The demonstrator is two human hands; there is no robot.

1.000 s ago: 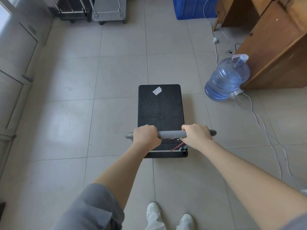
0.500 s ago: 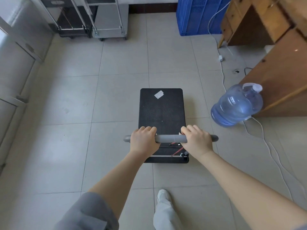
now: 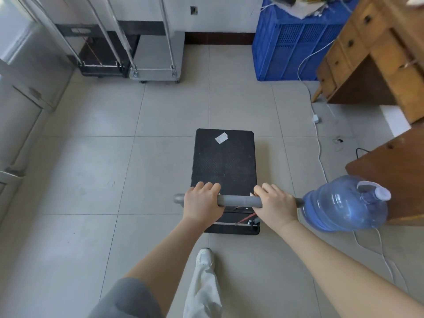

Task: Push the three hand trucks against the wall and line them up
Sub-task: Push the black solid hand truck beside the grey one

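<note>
A black hand truck with a white sticker on its deck stands on the tiled floor in front of me. My left hand and my right hand both grip its grey handle bar. Two more hand trucks stand side by side against the far wall: a black one on the left and a grey one right of it, handles upright.
A blue water jug stands just right of the handle, beside a wooden cabinet. White cables run along the floor on the right. A blue crate and a wooden desk sit at the far right. Grey cabinets line the left side.
The black hand truck has rolled forward with both hands on its handle. The far wall and the two parked trucks are closer, and the water jug now lies level with the handle.
</note>
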